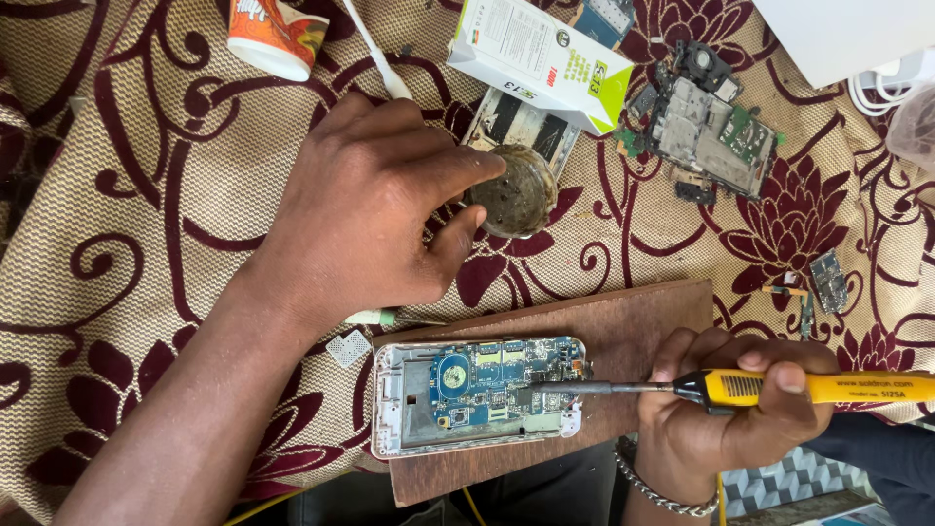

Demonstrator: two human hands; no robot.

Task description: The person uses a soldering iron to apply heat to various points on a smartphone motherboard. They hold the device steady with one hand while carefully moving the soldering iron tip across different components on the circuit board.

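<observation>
Two hands work over an opened phone (479, 394) on a patterned cloth (127, 195): your right hand (726, 409) is closed around the yellow handle of a soldering iron (740, 388), whose dark metal tip reaches left and rests on the blue board inside the phone. The phone lies face-open on a brown wooden board (623, 326), near its left end, with the white frame toward you. Your left hand (375, 209) reaches up and away from the phone, thumb and fingers pinching the rim of a small round tin (516, 190) of dark paste that sits on the cloth above the board. Just behind the tin lies a white and green box (536, 58), partly covering a flat metal phone part (521, 127). To the right of the box, a stripped circuit board (706, 122) with metal shields rests on the cloth, and a smaller board piece (828, 281) lies well apart near the right edge. A paper cup (276, 37) in orange and white lies tipped at the top left. A small white mesh square (350, 348) sits just left of the phone, beside your left wrist. A chain bracelet (653, 487) circles your right wrist.
</observation>
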